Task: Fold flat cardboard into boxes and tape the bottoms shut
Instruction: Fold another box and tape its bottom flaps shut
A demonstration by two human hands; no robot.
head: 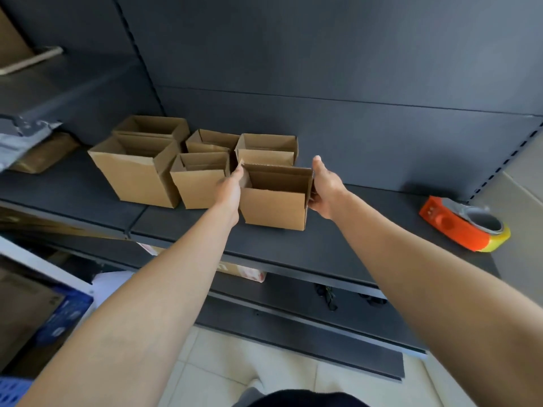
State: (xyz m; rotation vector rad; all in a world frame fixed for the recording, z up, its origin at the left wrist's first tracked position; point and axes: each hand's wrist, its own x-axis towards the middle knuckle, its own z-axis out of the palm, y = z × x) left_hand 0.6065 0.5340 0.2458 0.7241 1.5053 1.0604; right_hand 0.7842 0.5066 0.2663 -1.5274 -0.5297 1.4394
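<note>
A small brown cardboard box [274, 208] stands upright and open-topped on the dark shelf [338, 245]. My left hand [230, 188] holds its left wall, thumb at the top flap. My right hand [324, 188] grips its right wall, thumb raised above the rim and fingers curled under the side flap. Several folded boxes stand in a group behind and to the left: a large one [133, 174], a small one [199, 183], and another [266, 149] directly behind the held box. An orange tape dispenser [462, 224] lies on the shelf at the right.
The dark back panel [323, 69] rises behind the shelf. A wrapped parcel [41, 155] sits far left. Below the shelf is a lower shelf with cartons [241, 271]. A large carton [23, 312] and a blue crate [11, 390] stand at lower left over the tiled floor.
</note>
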